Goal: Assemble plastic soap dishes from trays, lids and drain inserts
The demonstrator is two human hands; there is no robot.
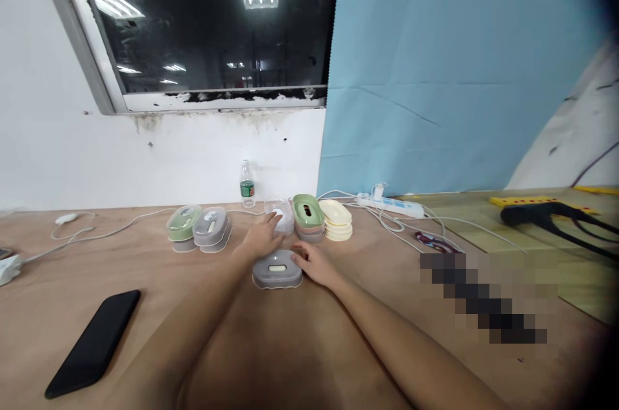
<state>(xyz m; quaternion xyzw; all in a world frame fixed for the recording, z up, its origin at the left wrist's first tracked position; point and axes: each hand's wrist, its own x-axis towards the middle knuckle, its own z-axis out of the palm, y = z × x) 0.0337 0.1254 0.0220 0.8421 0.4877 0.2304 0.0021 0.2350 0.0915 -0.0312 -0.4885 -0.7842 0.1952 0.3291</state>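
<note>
A grey oval plastic box (277, 276) with a slot in its top sits on the table in front of me. My right hand (312, 262) rests at its right side, fingers loosely stretched and touching its edge. Beyond the box, my left hand (264, 236) reaches to a stack of clear plastic lids (285, 220), its fingers extended over the near side of the top lid. Just right of the lids stand stacked box bodies with a green one (308, 210) on top, then a stack of cream pieces (338, 220).
Left of the lids are lidded boxes, green (184, 223) and grey (211, 227). A plastic bottle (247, 187) stands by the wall. A black phone (94, 342) lies at front left. White cables run to a power strip (391, 205) at back right.
</note>
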